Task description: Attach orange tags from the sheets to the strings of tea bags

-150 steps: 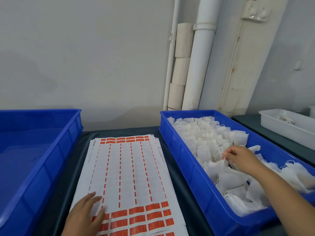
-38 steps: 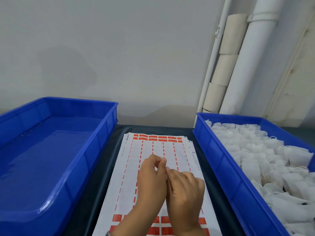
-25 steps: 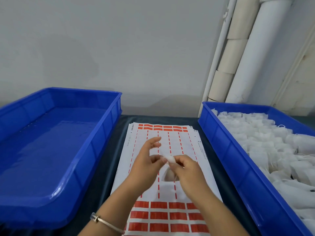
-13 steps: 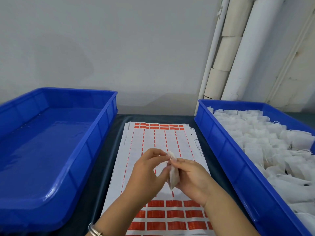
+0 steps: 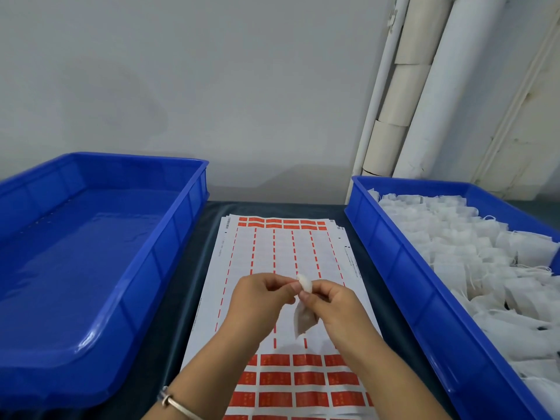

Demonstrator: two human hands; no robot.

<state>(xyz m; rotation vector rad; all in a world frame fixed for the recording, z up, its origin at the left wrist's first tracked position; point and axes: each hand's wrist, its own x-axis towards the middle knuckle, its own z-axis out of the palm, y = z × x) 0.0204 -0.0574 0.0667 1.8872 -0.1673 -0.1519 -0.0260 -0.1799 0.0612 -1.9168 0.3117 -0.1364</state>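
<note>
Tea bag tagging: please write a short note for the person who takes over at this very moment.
Left hand and right hand both pinch one tea bag at its top, above the tag sheets.
Untagged bags fill the right blue bin.
The left blue bin holds no bags.
Done: one bag picked up.
Left: peel an orange tag from the near rows, fix it on this bag's string, then continue with the rest.
</note>
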